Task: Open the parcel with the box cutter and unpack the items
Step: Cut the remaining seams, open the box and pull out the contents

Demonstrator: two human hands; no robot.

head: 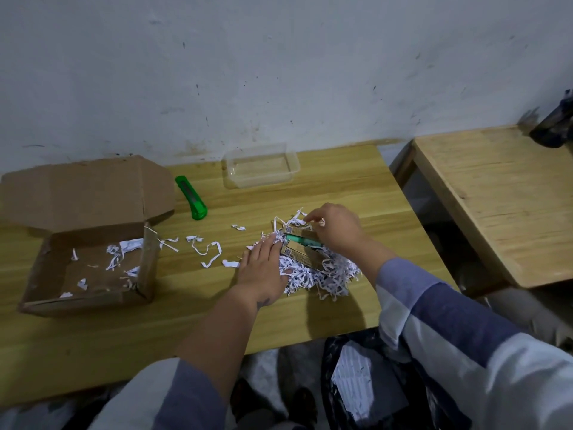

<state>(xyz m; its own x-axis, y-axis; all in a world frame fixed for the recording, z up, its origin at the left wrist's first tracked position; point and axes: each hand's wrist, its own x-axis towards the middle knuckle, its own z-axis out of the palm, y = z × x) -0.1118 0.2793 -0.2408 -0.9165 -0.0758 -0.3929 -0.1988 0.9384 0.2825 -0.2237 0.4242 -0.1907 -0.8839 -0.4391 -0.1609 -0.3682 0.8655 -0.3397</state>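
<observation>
An open cardboard parcel (93, 265) lies at the table's left, lid folded back, with a few paper shreds inside. The green box cutter (191, 198) rests on the table behind it. A pile of white shredded paper (316, 274) sits mid-table with two slim brown boxes (299, 257) and a teal pen-like item (302, 240) on top. My left hand (263, 271) lies flat with straight fingers on the pile's left side. My right hand (333, 226) has curled fingers at the far brown box (299, 231), pinching it or shreds by its end.
A clear plastic container (262, 165) stands at the back of the wooden table (124, 336). Loose shreds (207, 251) lie between parcel and pile. A second wooden table (496, 197) stands to the right, with a dark object (555, 125) on it. A black bag (369, 386) lies on the floor.
</observation>
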